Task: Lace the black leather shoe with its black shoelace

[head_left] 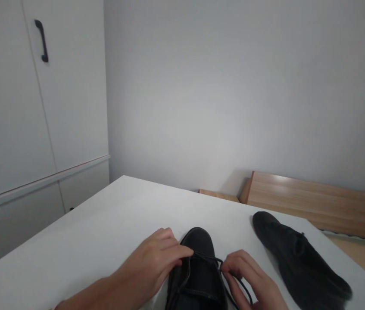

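Note:
A black shoe point(201, 275) lies on the white table point(111, 224) right in front of me, its toe pointing away and its heel end cut off by the lower picture edge. My left hand point(158, 258) is at the shoe's left side, thumb and forefinger pinched on the black shoelace near the top of the lacing. On the other side, my right hand point(247, 273) pinches the same shoelace point(213, 258) just off the shoe's right edge. A loop of lace hangs below the right fingers. The lace runs across the shoe between both hands.
A second black shoe point(298, 258) lies at the table's right side. Beyond the right edge stands a wood-grain board point(311, 196), perhaps a headboard. White cupboard doors point(72, 94) with a dark handle point(42, 41) rise at the left, and a plain grey wall point(227, 86) stands behind.

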Demonstrator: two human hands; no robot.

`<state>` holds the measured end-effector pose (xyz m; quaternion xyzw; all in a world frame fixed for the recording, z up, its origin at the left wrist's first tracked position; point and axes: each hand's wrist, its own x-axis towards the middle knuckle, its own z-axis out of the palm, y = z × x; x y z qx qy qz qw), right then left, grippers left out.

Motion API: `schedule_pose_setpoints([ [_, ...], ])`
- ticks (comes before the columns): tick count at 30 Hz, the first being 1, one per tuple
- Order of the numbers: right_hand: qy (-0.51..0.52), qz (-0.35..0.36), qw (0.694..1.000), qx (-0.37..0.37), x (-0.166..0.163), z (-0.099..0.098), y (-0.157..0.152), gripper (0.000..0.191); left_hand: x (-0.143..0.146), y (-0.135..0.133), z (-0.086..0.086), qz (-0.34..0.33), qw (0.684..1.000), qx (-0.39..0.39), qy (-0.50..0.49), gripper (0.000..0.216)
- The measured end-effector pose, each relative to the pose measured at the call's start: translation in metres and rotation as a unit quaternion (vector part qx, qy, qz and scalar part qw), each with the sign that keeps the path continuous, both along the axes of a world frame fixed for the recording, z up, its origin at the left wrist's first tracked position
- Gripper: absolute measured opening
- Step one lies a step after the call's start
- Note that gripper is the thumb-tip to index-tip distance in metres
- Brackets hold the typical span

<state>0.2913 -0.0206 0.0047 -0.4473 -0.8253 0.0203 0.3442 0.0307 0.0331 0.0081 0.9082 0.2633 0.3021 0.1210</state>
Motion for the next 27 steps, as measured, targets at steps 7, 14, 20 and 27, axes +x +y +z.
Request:
schedule_pose_setpoints([
  [7, -0.035, -0.026, 0.999, 0.002, -0.004, 0.002, -0.005, 0.024, 0.007, -0.009, 0.045, 0.010, 0.987, -0.136, 0.084, 0.024],
  [14, -0.052, -0.034, 0.998, 0.002, -0.004, -0.003, -0.002, 0.027, 0.033, -0.019, 0.074, 0.074, 0.961, -0.141, 0.226, 0.018],
  [20, 0.033, -0.048, 0.995, -0.075, -0.011, -0.007, -0.002, 0.022, 0.040, -0.020, 0.060, 0.117, 0.944, -0.184, 0.246, 0.029],
  [27, 0.039, -0.047, 0.994, -0.087, -0.014, -0.002, 0.000, 0.020, 0.039, -0.010, 0.059, 0.148, 0.955, -0.189, 0.176, 0.030],
])
